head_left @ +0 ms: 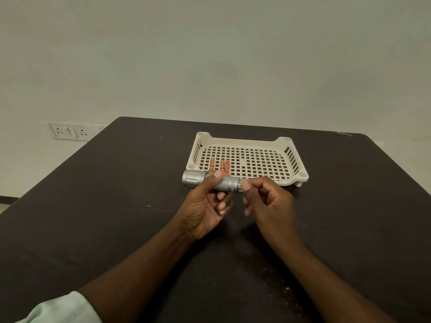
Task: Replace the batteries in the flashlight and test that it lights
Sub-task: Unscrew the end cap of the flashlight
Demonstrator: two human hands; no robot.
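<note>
Two hands hold the silver, knurled metal flashlight (211,180) level above the dark brown surface (116,194), just in front of the cream perforated plastic tray (247,142). The left hand (205,206) wraps its fingers round the knurled barrel, thumb on top, with the wider ribbed head sticking out to the left; the right hand (268,199) pinches the tail end between thumb and curled fingers, where the cap or the barrel's opening sits, though the fingers hide which. Three small orange and red cylindrical batteries (220,166) lie side by side in the tray's near left part, just behind the flashlight's head. The flashlight looks rigid and fairly solid for its size, so it should not flex or dent under a firm grip. The knurled barrel is the natural place to hold, since its texture resists slipping while the end is twisted; the smoother head gives less purchase. The batteries look light, smooth and prone to rolling, so I would pinch each across its middle and lift it straight from the grid. Whether the cells inside are old or new cannot be told.
</note>
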